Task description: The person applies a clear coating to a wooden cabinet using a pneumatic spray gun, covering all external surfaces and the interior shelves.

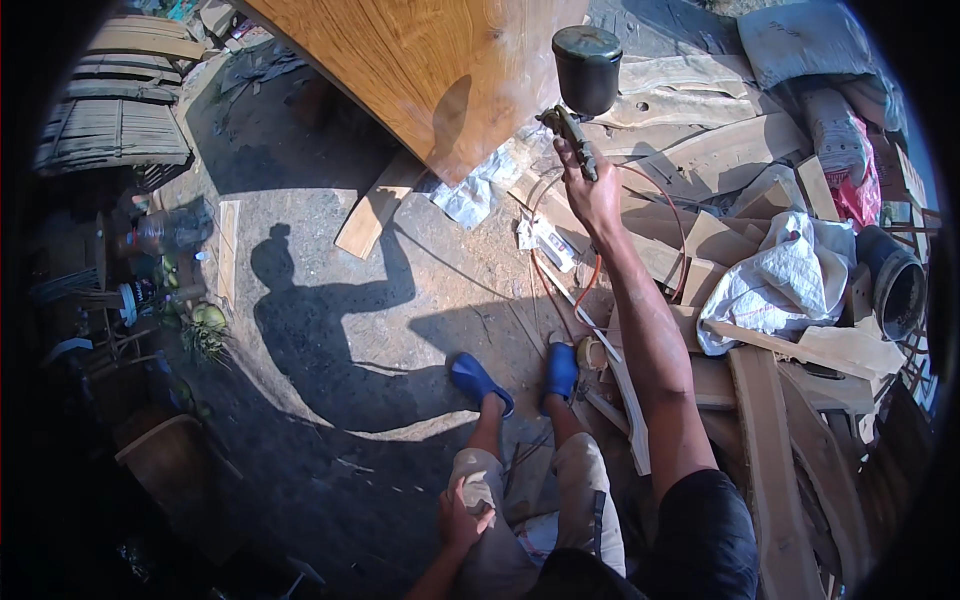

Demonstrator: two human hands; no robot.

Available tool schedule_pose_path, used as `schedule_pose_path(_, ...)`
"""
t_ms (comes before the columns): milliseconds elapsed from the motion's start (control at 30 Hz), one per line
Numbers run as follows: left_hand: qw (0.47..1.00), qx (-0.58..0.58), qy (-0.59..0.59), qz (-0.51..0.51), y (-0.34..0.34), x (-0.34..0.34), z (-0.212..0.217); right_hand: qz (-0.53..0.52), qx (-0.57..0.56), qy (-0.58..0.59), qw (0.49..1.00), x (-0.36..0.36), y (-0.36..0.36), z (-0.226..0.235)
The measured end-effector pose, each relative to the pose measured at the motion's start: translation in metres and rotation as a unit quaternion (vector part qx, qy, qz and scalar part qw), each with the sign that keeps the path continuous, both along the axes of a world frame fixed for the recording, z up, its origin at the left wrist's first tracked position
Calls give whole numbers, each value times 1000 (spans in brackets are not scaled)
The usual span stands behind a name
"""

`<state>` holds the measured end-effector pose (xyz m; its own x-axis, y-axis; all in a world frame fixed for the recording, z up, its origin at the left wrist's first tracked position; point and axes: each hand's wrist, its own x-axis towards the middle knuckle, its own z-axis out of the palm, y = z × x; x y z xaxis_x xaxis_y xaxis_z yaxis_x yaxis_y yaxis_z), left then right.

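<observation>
My right hand (598,200) is closed around the handle of a spray gun (572,138), with the arm stretched far forward. A dark lidded paint cup (587,80) sits on top of the gun. Just left of the gun stands a large wood-grained panel (410,65), its surface glossy and pale with glare near the gun. Whether spray is coming out cannot be made out. An orange-red hose (597,275) loops below my right hand. My left hand (463,518) rests on my left knee, fingers lying over the beige trouser leg, holding nothing I can see.
Wooden boards and offcuts (770,450) are heaped at the right, with a white sack (785,275) over them. A dark bucket (895,285) lies at the far right. Crumpled plastic (475,190) sits beneath the panel's corner. A short plank (375,215) lies on the concrete ground.
</observation>
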<state>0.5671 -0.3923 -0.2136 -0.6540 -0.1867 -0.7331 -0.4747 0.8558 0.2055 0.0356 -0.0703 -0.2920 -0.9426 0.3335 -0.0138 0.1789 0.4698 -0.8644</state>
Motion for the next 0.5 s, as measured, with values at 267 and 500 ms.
schedule_pose_path(267,993,-72,-90,-35,3,-12,-13,-10,-6,55,998,-7,15,160)
schedule_pose_path(500,991,-59,-118,16,11,-24,-6,3,5,92,996,-13,14,281)
